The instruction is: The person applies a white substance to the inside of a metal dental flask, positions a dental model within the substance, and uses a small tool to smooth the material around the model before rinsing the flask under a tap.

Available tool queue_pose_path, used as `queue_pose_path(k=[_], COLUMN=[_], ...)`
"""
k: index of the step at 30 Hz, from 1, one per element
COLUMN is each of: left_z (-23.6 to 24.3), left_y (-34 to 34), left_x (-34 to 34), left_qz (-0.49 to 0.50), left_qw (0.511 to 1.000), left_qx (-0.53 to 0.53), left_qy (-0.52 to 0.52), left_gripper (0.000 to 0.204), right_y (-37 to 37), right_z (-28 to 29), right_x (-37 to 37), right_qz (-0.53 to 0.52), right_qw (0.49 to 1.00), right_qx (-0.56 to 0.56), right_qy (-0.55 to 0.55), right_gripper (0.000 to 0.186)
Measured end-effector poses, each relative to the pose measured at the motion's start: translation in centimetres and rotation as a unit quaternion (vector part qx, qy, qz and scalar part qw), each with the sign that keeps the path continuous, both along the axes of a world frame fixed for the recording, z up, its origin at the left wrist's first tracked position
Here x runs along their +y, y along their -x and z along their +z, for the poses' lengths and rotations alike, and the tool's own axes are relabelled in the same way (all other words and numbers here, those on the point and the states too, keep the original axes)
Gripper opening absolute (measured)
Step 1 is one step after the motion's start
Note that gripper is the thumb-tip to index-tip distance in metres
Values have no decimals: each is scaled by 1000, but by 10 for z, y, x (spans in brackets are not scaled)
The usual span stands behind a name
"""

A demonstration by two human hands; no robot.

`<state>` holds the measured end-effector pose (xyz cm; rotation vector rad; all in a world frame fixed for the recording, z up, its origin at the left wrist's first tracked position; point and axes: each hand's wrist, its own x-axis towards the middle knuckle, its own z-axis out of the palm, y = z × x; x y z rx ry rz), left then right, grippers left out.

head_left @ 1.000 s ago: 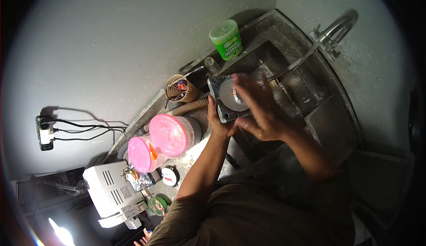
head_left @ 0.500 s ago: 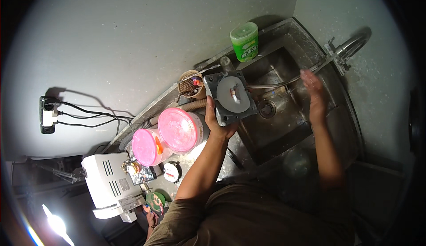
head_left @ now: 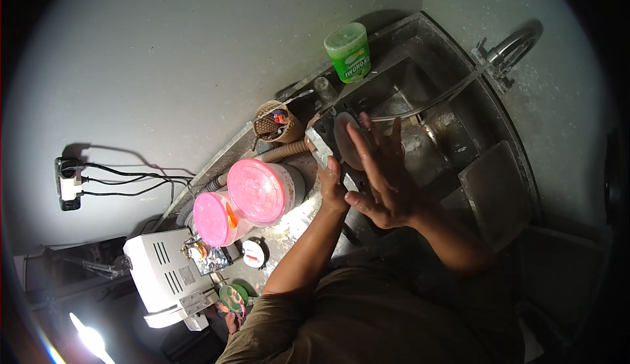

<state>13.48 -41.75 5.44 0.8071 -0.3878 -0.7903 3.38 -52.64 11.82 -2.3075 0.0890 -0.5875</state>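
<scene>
My left hand [head_left: 332,185] grips the near edge of a square dark metal mould [head_left: 320,146], holding it tilted above the left side of the sink [head_left: 453,124]. A round pale plaster disc [head_left: 346,142] fills the mould's middle. My right hand [head_left: 392,196] is in front of the mould's face with its fingers stretched and apart, hiding part of the disc. Whether its palm touches the disc I cannot tell. From the wall at the right, a curved metal tap [head_left: 515,52] reaches over the sink, and a long thin grey line runs from it toward the mould.
A green tub [head_left: 349,55] stands on the sink's back rim. Left of the mould are a wicker basket [head_left: 272,126] and two pink-lidded buckets [head_left: 257,190]. A white machine [head_left: 167,275] sits farther left, near another person's hand [head_left: 233,323]. Cables hang from a power strip [head_left: 68,183].
My right hand has swung left from over the sink to the mould's face. The mould has turned edge-on toward the right, still in my left hand.
</scene>
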Motion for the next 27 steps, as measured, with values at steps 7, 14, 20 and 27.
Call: queue_pose_path(k=[7, 14, 20, 27], left_z=[-15, 17, -24, 18], left_y=[-6, 18, -11, -26], left_x=[8, -6, 7, 7], left_qz=[-50, -13, -95, -53], left_qw=[993, 995, 964, 972], left_qx=[86, 82, 165, 203], left_qy=[60, 46, 184, 102], left_gripper=[82, 82, 81, 90], right_y=[21, -2, 24, 56], right_z=[-10, -3, -12, -67], right_x=[15, 10, 2, -142], right_qz=[53, 41, 187, -141], right_qw=[998, 998, 970, 772], right_qx=[45, 44, -43, -226], right_qy=[-12, 13, -146, -577], right_gripper=[102, 107, 94, 45])
